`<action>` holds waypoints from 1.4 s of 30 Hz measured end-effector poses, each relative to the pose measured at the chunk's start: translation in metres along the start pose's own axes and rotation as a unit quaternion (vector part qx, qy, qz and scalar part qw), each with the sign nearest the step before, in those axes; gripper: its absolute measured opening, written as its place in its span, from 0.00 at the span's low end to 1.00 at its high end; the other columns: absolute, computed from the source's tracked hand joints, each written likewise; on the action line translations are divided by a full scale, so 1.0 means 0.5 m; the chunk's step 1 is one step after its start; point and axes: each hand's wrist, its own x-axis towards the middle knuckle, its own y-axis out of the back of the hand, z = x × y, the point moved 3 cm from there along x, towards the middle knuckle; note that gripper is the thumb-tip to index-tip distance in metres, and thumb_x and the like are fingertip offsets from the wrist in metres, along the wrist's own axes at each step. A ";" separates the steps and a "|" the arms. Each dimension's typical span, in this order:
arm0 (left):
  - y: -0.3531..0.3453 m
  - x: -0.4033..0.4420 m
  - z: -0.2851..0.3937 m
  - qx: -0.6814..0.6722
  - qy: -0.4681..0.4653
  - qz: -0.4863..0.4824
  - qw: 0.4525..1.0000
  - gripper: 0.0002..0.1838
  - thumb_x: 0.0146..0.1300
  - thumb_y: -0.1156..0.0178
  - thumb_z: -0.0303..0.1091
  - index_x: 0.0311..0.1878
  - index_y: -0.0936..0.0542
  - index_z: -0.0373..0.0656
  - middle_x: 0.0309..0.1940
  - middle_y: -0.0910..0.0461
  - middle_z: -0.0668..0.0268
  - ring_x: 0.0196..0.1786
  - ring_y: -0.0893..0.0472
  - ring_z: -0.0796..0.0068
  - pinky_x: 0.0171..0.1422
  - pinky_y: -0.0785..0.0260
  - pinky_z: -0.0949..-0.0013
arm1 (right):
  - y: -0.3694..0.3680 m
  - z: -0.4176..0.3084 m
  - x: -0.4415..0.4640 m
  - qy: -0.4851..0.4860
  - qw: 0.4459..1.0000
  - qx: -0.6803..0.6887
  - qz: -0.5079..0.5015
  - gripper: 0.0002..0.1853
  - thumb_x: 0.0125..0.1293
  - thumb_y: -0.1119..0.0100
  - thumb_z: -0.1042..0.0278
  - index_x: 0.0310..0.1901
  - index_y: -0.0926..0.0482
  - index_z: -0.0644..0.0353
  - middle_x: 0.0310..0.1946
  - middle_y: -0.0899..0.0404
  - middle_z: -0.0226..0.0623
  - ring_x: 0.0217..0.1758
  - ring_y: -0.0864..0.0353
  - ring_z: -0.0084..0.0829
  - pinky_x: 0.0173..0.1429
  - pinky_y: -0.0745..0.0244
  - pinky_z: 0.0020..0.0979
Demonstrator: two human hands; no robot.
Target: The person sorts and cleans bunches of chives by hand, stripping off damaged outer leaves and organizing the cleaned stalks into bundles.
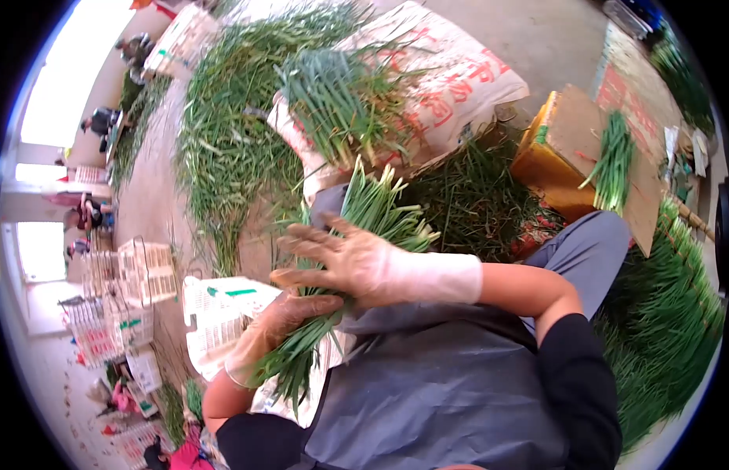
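Note:
A bunch of garlic chives (pixel 380 207) lies across my lap, its pale cut ends pointing up and its leaf tips hanging down to the left. My left hand (pixel 282 325), in a thin translucent glove, is closed round the leafy part from below. Over the middle of the bunch is my right hand (pixel 341 262), gloved too, fingers stretched and spread against the leaves. Beyond them, a looser pile of garlic chives (pixel 341 106) rests on a white sack with red print (pixel 458 86). Part of the held bunch is hidden behind my hands.
Loose leaves (pixel 231 117) cover the floor ahead. To the right, a small bunch (pixel 615 160) lies on a board on a yellow box (pixel 533 168), near a big heap of chives (pixel 662 329). White crates (pixel 145 270) stand left; other people (pixel 102 121) sit farther off.

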 end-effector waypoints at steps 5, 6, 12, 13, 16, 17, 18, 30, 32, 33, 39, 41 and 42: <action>-0.085 -0.040 0.214 0.199 -0.149 -0.114 0.962 0.22 0.68 0.52 0.48 0.53 0.24 0.40 0.33 0.18 0.57 0.31 0.19 0.73 0.38 0.27 0.75 | 0.120 0.100 0.013 -0.098 0.976 0.188 0.060 0.44 0.44 0.29 0.65 0.67 0.37 0.39 0.43 0.18 0.40 0.44 0.17 0.36 0.48 0.21 0.34; -0.093 -0.011 0.269 0.379 -0.173 -0.156 0.896 0.29 0.71 0.60 0.56 0.57 0.27 0.39 0.33 0.18 0.55 0.27 0.19 0.71 0.32 0.26 0.74 | 0.170 0.138 -0.002 -0.131 0.959 0.244 0.067 0.37 0.48 0.31 0.67 0.63 0.31 0.47 0.43 0.18 0.38 0.42 0.17 0.31 0.46 0.21 0.33; -0.136 -0.038 0.526 0.206 -0.536 -0.007 0.819 0.37 0.65 0.53 0.63 0.66 0.33 0.41 0.44 0.20 0.61 0.43 0.20 0.72 0.49 0.28 0.71 | 0.445 0.291 -0.139 -0.224 0.737 0.538 0.342 0.22 0.60 0.39 0.68 0.55 0.28 0.66 0.24 0.27 0.27 0.24 0.27 0.19 0.24 0.31 0.18; -0.145 -0.003 0.535 0.211 -0.541 -0.021 0.814 0.40 0.63 0.52 0.65 0.68 0.36 0.42 0.50 0.23 0.59 0.50 0.23 0.69 0.57 0.32 0.66 | 0.467 0.330 -0.164 -0.205 0.701 0.596 0.334 0.20 0.61 0.39 0.66 0.53 0.27 0.65 0.25 0.26 0.28 0.26 0.26 0.21 0.26 0.28 0.21; -0.202 0.165 0.520 0.204 -0.475 -0.197 0.833 0.49 0.58 0.54 0.73 0.73 0.46 0.46 0.66 0.35 0.53 0.69 0.37 0.61 0.75 0.53 0.53 | 0.510 0.329 -0.218 -0.200 0.641 0.654 0.347 0.18 0.63 0.40 0.66 0.52 0.26 0.66 0.24 0.27 0.27 0.26 0.25 0.21 0.27 0.27 0.21; -0.250 0.222 0.498 0.191 -0.436 -0.307 0.824 0.51 0.57 0.60 0.76 0.74 0.50 0.47 0.70 0.43 0.54 0.73 0.45 0.60 0.77 0.61 0.49 | 0.520 0.317 -0.226 -0.214 0.619 0.664 0.361 0.18 0.64 0.41 0.68 0.52 0.27 0.68 0.23 0.28 0.26 0.25 0.26 0.19 0.25 0.29 0.18; -0.316 0.251 0.467 0.220 -0.435 -0.371 0.791 0.52 0.57 0.62 0.77 0.74 0.53 0.47 0.73 0.47 0.58 0.75 0.48 0.58 0.76 0.61 0.46 | 0.522 0.308 -0.228 -0.216 0.619 0.662 0.364 0.18 0.64 0.41 0.68 0.52 0.27 0.68 0.23 0.28 0.26 0.25 0.26 0.19 0.25 0.29 0.18; -0.600 0.442 0.327 -0.158 -0.147 -0.333 0.918 0.22 0.62 0.39 0.39 0.56 0.27 0.38 0.44 0.19 0.58 0.42 0.18 0.65 0.49 0.23 0.62 | 0.428 0.394 -0.431 -0.467 0.688 0.455 0.317 0.50 0.53 0.52 0.21 0.64 0.34 0.60 0.58 0.27 0.42 0.60 0.29 0.36 0.62 0.34 0.32; -0.665 0.485 0.383 -0.033 -0.232 -0.332 0.913 0.22 0.60 0.38 0.37 0.56 0.28 0.39 0.40 0.20 0.61 0.39 0.18 0.67 0.43 0.22 0.64 | 0.428 0.430 -0.472 -0.497 0.824 0.171 0.213 0.51 0.53 0.48 0.23 0.68 0.40 0.57 0.60 0.30 0.43 0.62 0.31 0.37 0.62 0.33 0.35; -0.695 0.494 0.393 -0.030 -0.222 -0.337 0.915 0.22 0.60 0.38 0.37 0.56 0.28 0.39 0.40 0.20 0.61 0.39 0.18 0.67 0.43 0.22 0.64 | 0.412 0.462 -0.498 -0.515 0.795 0.184 0.262 0.51 0.52 0.44 0.26 0.70 0.43 0.55 0.58 0.27 0.44 0.61 0.29 0.38 0.61 0.33 0.36; -0.851 0.467 0.513 -0.007 -0.417 -0.331 0.847 0.24 0.57 0.37 0.28 0.58 0.29 0.41 0.47 0.22 0.62 0.48 0.22 0.72 0.49 0.26 0.69 | 0.599 0.425 -0.537 -0.535 0.820 0.068 0.194 0.49 0.47 0.26 0.51 0.68 0.43 0.60 0.56 0.26 0.44 0.57 0.27 0.34 0.63 0.33 0.32; -0.895 0.446 0.537 -0.019 -0.473 -0.339 0.813 0.26 0.55 0.35 0.26 0.58 0.29 0.40 0.48 0.23 0.62 0.50 0.22 0.72 0.52 0.27 0.69 | 0.625 0.487 -0.584 -0.453 0.847 0.058 0.273 0.54 0.44 0.24 0.60 0.70 0.48 0.62 0.60 0.29 0.47 0.62 0.30 0.35 0.66 0.35 0.32; -0.910 0.436 0.549 -0.032 -0.525 -0.341 0.779 0.28 0.53 0.34 0.24 0.58 0.29 0.40 0.49 0.23 0.62 0.52 0.23 0.71 0.55 0.28 0.69 | 0.636 0.488 -0.590 -0.452 0.847 0.052 0.276 0.54 0.44 0.24 0.60 0.70 0.48 0.62 0.60 0.29 0.47 0.62 0.30 0.35 0.66 0.35 0.32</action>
